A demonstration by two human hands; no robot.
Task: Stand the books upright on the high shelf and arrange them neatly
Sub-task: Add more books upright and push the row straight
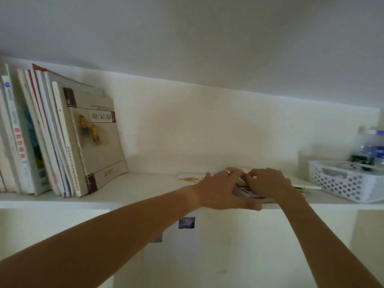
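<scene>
A row of books [62, 138] stands at the left end of the high white shelf [145, 190], leaning left; the front one has a beige cover with a yellow flower. A small stack of flat books [246, 193] lies at the shelf's middle right, with a white cover [190, 178] sticking out to its left. My left hand [222, 190], wearing a ring, lies over the stack with its thumb along the stack's front edge, gripping it. My right hand [270, 181] sits on top of the stack with curled fingers, fingertips meeting those of the left hand. Most of the stack is hidden.
A white perforated basket [340, 183] with small items stands at the shelf's right end, a plastic water bottle [372, 146] behind it. The ceiling is close above. Bare shelf lies between the standing books and the stack. Small photos [186, 223] are stuck on the panel below.
</scene>
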